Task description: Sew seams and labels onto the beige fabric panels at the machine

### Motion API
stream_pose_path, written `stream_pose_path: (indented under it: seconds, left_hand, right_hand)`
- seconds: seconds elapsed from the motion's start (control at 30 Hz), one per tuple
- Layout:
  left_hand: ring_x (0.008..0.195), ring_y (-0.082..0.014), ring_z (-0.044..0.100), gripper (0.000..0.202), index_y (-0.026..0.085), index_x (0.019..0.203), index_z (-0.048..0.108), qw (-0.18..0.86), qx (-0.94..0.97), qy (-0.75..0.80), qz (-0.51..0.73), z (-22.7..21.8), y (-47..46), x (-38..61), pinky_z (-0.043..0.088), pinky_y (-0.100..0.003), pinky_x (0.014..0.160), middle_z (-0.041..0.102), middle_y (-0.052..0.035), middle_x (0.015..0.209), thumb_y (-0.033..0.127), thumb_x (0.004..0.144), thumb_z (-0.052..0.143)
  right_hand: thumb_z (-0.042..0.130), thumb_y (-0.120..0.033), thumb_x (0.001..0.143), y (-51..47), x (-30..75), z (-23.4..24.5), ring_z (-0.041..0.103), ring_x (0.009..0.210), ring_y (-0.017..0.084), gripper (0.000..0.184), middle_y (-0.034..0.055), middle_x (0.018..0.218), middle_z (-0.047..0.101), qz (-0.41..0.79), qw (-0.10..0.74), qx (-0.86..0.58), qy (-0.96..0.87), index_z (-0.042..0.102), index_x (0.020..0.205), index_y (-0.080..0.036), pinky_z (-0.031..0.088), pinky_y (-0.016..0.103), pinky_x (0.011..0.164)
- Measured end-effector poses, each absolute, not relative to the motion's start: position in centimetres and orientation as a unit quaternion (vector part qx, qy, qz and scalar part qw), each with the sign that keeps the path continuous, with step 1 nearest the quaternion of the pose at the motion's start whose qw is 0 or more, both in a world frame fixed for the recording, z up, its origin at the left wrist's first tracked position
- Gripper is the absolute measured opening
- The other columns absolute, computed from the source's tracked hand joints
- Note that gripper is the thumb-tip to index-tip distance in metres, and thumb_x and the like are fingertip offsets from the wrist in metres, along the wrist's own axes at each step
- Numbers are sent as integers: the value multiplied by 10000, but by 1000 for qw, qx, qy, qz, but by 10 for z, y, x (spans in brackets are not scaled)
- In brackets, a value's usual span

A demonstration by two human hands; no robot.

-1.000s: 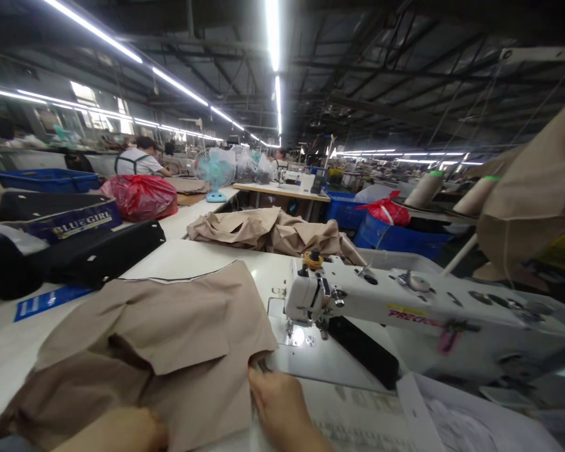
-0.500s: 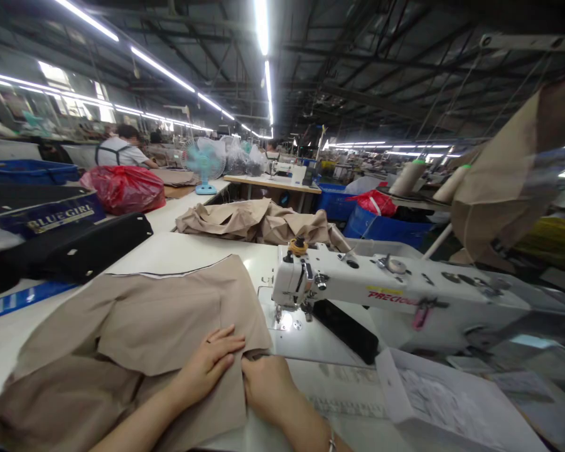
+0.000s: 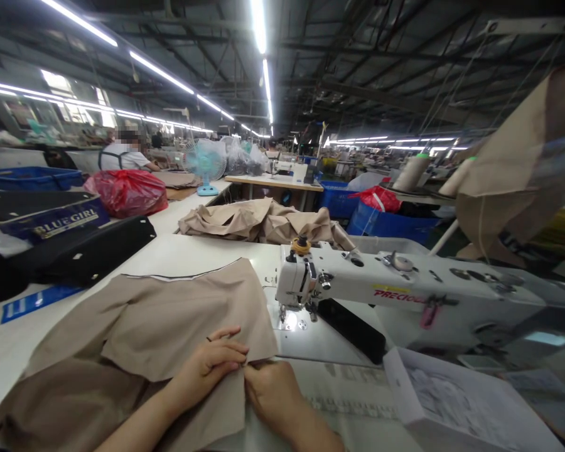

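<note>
A large beige fabric piece point(image 3: 183, 314) lies over the white table, its near part folded in layers. My left hand point(image 3: 209, 367) rests on it, fingertips drawn together at the fabric's right edge and pinching it. Close beside it, my right hand point(image 3: 275, 392) is closed on the same edge, with the thumb and fingertips partly hidden. Beyond my hands, to the right, stands a white sewing machine point(image 3: 348, 279). The fabric lies left of its needle area, apart from the needle.
An open white box point(image 3: 409, 402) with small pale pieces stands at the right. A black pad point(image 3: 351, 329) lies by the machine. Crumpled beige fabric point(image 3: 258, 220) sits behind the table. Black rolls point(image 3: 89, 251), a red bag point(image 3: 127, 191) and a blue fan point(image 3: 206, 166) are left; a person sits farther back.
My left hand has gone from lying flatter on the fabric to fingertips gathered at its edge, close to my right hand. The view has shifted slightly.
</note>
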State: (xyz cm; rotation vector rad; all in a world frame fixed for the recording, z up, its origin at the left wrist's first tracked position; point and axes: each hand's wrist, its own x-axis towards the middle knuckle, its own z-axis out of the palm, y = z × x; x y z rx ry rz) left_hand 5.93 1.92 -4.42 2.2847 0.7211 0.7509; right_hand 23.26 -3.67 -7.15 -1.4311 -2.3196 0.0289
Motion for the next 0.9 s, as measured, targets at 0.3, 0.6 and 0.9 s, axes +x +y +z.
stream_pose_path:
  seconds: [0.3, 0.6, 0.9]
  left_hand:
    - [749, -167, 599, 273, 206, 768, 565, 136, 836, 422, 323, 7, 23, 27, 470, -288, 824, 645, -16, 736, 340, 869, 349]
    - [624, -152, 575, 284, 204, 704, 546, 190, 795, 468, 337, 12, 20, 31, 458, -221, 607, 609, 6, 646, 388, 836, 374]
    - [607, -150, 550, 308, 198, 698, 537, 213, 776, 487, 341, 9, 18, 33, 456, -223, 606, 585, 12, 626, 449, 819, 405]
  right_hand:
    - [512, -297, 811, -50, 229, -68, 518, 694, 161, 237, 22, 697, 553, 81, 375, -509, -771, 515, 596, -197, 415, 271, 604]
    - [493, -201, 824, -51, 215, -69, 479, 566, 104, 340, -9, 573, 487, 88, 579, -460, -667, 386, 501, -187, 376, 211, 508]
    - [473, -143, 768, -53, 214, -63, 419, 417, 66, 351, -47, 471, 412, 68, 584, -469, -659, 279, 481, -199, 278, 186, 404]
